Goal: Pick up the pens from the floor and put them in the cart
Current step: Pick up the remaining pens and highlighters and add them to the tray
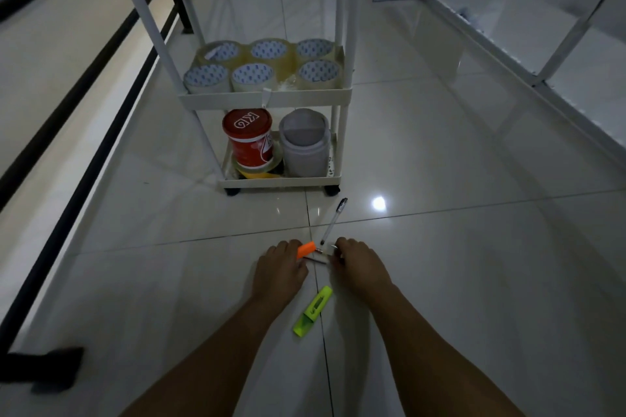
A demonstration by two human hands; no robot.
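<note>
Pens lay scattered on the tiled floor (pixel 474 247) in front of the white cart (pixel 267 99), near its front wheels. Farthest left, the left hand (pixel 279 269) was down at the floor with its fingers curled around an orange highlighter (pixel 306 249), whose end stuck out past the knuckles. Just right of that, thin pens (pixel 318 256) lay between the two hands; their number and exact contact with either hand could not be told. A yellow-green highlighter (pixel 312 311) lay free on the tile nearer the person, between the forearms, touched by neither hand. A clear pen (pixel 333 222) with a dark cap lay slanted from the hands up toward the cart, also untouched. The right hand (pixel 359 264) was lowered with fingers bent, tips at the thin pens; whether it gripped one could not be told. On the cart, tape rolls (pixel 262 66) filled the middle shelf, and a red tub (pixel 249 137) and a grey tub (pixel 305 145) stood on the bottom shelf.
</note>
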